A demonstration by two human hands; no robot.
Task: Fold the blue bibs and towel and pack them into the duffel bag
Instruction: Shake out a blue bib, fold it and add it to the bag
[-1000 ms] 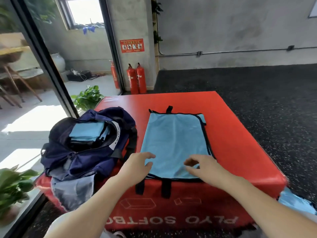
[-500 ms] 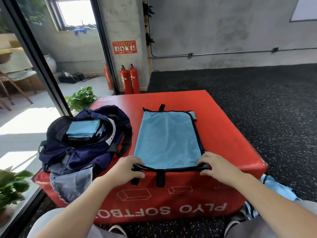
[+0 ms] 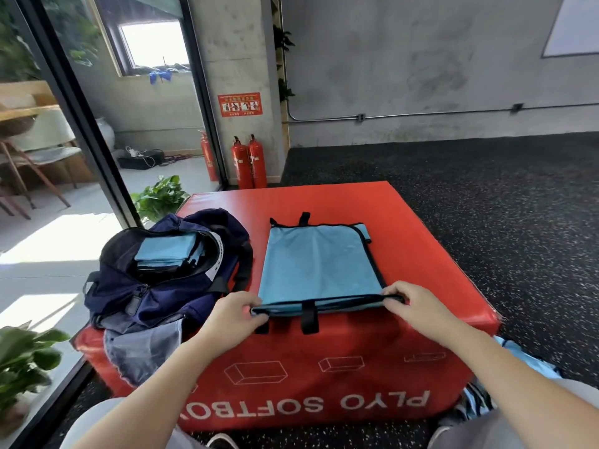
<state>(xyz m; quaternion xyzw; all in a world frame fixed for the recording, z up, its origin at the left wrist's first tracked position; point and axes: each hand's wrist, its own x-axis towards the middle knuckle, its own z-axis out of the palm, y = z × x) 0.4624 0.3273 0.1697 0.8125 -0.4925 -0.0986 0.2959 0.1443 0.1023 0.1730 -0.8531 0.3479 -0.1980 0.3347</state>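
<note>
Blue cloth edged in black, a bib (image 3: 319, 260) lies flat on top of the red foam box (image 3: 431, 254), stretching away from both hands. The left hand (image 3: 236, 314) pinches the bib's near left corner, fingers curled round the black hem; the right hand (image 3: 410, 303) grips the near right corner the same way, thumb on top. Between the two hands the near edge is lifted slightly off the box, and a short black strap (image 3: 308, 315) hangs down from it over the box's front face (a second strap shows just below the left hand's knuckles).

Left of the left hand, and touching the box top, sits the navy duffel bag (image 3: 155, 286), unzipped and open. Inside its mouth rests a stack of folded blue pieces (image 3: 165, 249).

Below the right forearm, on the speckled dark floor (image 3: 518, 222), more blue fabric (image 3: 518, 354) lies crumpled beside the box. Well beyond both hands, two red fire extinguishers (image 3: 248, 163) stand against a concrete pillar, and a leafy plant (image 3: 160, 197) sits past the bag.
</note>
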